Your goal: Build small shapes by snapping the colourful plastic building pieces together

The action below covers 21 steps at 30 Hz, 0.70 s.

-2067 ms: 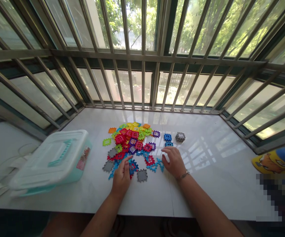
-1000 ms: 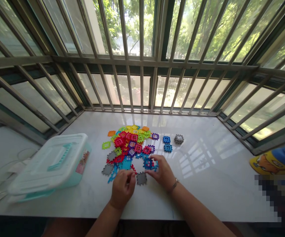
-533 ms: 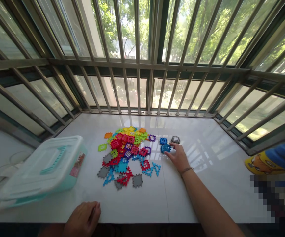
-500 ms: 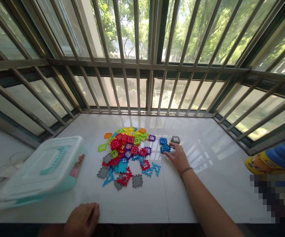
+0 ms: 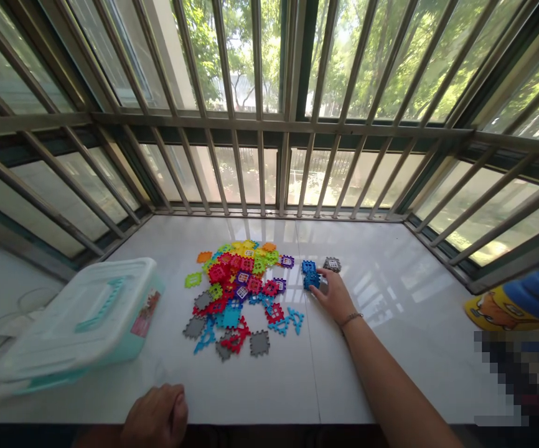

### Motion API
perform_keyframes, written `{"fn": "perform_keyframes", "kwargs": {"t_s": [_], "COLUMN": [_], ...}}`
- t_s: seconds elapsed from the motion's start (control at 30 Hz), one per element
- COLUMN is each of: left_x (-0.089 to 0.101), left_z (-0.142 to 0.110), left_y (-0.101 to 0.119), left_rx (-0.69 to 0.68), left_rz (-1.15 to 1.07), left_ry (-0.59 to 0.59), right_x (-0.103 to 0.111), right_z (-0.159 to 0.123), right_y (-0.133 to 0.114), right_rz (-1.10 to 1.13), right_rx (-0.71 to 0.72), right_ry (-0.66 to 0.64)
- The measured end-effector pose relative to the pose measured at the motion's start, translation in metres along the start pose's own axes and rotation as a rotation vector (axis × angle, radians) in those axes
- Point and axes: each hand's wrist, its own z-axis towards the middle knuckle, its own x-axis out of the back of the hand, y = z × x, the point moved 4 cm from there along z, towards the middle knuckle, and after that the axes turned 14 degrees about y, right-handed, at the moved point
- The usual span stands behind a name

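Note:
My right hand reaches across the tabletop with thumb and fingers closed around the right side of a blue toothed building tile. A second blue tile lies against its far edge. Just beyond my fingertips sits a grey tile piece with a white window grid. Curled into a loose fist, my left hand rests at the near table edge, with nothing visible in it. Between the hands spreads a heap of coloured interlocking tiles: red, yellow, green, purple, blue and grey.
On the left stands a teal storage box with a translucent lid and handle. A yellow and blue container is at the right edge. Barred windows enclose the back and sides of the white table.
My right hand has shifted very slightly left with the blue tile, which now sits closer under the other blue tile. My left hand stays in place.

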Motion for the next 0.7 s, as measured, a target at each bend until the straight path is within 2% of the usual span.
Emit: {"fn": "perform_keyframes", "kwargs": {"t_s": [0.7], "left_x": [-0.0018], "left_z": [-0.0081], "left_y": [-0.0016], "left_rx": [-0.006], "left_rz": [0.012], "left_ry": [-0.018], "right_x": [-0.0033], "right_z": [-0.0035], "right_y": [0.0007], "right_rz": [-0.053], "right_rx": [-0.005], "right_ry": [-0.053]}}
